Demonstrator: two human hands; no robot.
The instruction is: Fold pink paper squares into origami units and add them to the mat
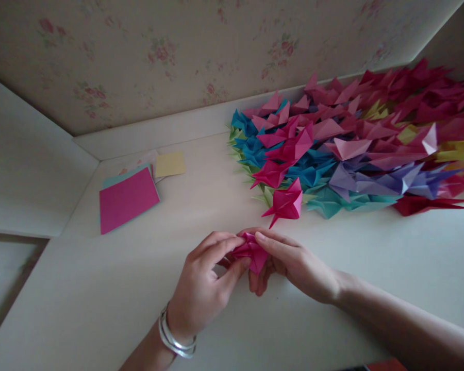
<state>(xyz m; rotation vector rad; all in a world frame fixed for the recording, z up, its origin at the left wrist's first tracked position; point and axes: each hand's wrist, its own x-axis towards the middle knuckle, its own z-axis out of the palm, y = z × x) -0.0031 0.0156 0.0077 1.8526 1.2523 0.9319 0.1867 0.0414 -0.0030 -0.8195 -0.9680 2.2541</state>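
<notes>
A partly folded piece of magenta origami paper (255, 254) is held between both hands above the white table. My left hand (209, 278) pinches its left side between thumb and fingers; silver bangles circle that wrist. My right hand (294, 260) grips the other side, thumb on top and fingers curled beneath, which hides part of the paper. Just beyond the fingertips lies a finished-looking magenta origami crane (288, 202), at the near edge of a large heap of folded paper cranes (348, 147) in pink, blue, purple, teal, green, yellow and red.
At the left rests a stack of square paper with a magenta sheet (129, 200) on top. Beside it is a small pale yellow sheet (170, 164). A floral wall (162, 56) rises behind the white table (112, 288). An orange-red object (386, 366) shows at the bottom edge.
</notes>
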